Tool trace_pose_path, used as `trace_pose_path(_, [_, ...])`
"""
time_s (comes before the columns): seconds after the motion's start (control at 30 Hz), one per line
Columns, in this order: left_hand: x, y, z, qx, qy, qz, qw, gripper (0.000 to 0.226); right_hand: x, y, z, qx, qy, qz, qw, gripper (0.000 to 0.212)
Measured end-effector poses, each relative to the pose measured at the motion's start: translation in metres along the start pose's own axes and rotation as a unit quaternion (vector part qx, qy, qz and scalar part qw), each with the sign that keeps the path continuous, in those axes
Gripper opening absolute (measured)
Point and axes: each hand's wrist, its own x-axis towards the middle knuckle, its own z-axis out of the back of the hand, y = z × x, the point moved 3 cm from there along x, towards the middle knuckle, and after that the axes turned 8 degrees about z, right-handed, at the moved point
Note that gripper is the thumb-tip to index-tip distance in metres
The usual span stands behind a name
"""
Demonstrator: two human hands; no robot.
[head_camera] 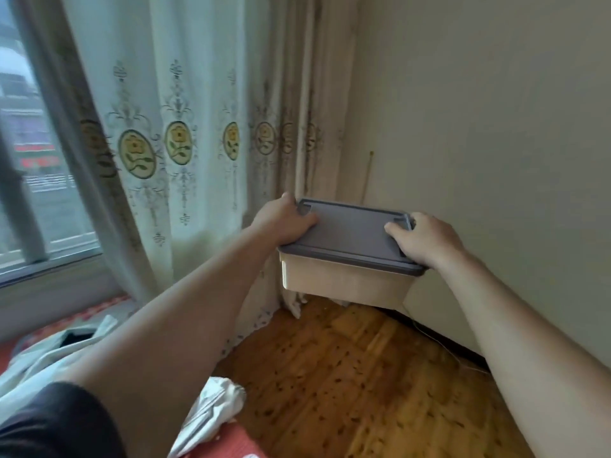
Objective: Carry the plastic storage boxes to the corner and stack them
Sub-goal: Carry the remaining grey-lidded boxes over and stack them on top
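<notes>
Both hands grasp one box (344,282): left hand (284,223) on lid's (350,233) left end, right hand (426,239) on right end, above wood floor (347,375) near curtain (185,143) corner.

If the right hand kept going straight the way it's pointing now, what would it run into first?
Probably the wall. The right hand, holding the box by its lid end, points toward the corner beside the curtain. Depth is hard to judge.
</notes>
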Motion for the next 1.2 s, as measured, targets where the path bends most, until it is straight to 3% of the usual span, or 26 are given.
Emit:
trace_pose_path(0.37, [0.04, -0.118, -0.115, 0.008, 0.054, -0.041, 0.998, 0.071, 0.028, -0.142, 0.036, -0.021, -0.036, -0.08, 0.996, 0.058])
trace_pose_path(0.67, [0.084, -0.205, -0.193, 0.004, 0.055, -0.055, 0.997, 0.069, 0.079, -0.242, 0.064, -0.037, -0.052, -0.091, 0.994, 0.058])
trace_pose_path(1.2, [0.167, -0.254, -0.28, 0.01, 0.061, -0.074, 0.995, 0.069, 0.151, -0.329, 0.047, -0.027, -0.035, -0.117, 0.992, 0.056])
